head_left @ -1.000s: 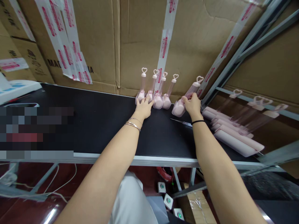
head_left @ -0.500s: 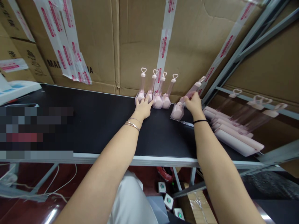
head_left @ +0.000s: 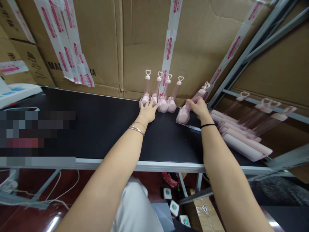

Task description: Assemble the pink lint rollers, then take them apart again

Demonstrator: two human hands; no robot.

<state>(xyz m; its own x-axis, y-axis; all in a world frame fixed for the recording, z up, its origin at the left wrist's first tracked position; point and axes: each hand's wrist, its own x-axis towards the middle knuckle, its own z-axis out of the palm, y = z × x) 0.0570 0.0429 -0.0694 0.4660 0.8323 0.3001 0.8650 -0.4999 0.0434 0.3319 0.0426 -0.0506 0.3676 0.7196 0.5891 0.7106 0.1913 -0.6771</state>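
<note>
Several pink pieces stand in a row at the cardboard, each with a clear tube and a heart-shaped top; one is the heart-topped pink tube at the row's right end. My left hand lies with spread fingers against the bases of the left ones. To the right, my right hand has its fingers closed round another heart-topped pink tube, which leans to the right with its rounded base on the black table. A thin screwdriver lies just below that base, partly behind my right wrist.
More heart-topped pink pieces lie in a stack at the right, near the metal frame. Large taped cardboard walls the back of the black table. A white device sits far left.
The tube in my right hand has tipped slightly, its heart top dropping and shifting left. My right hand has moved a little left along it. My left hand stays in place.
</note>
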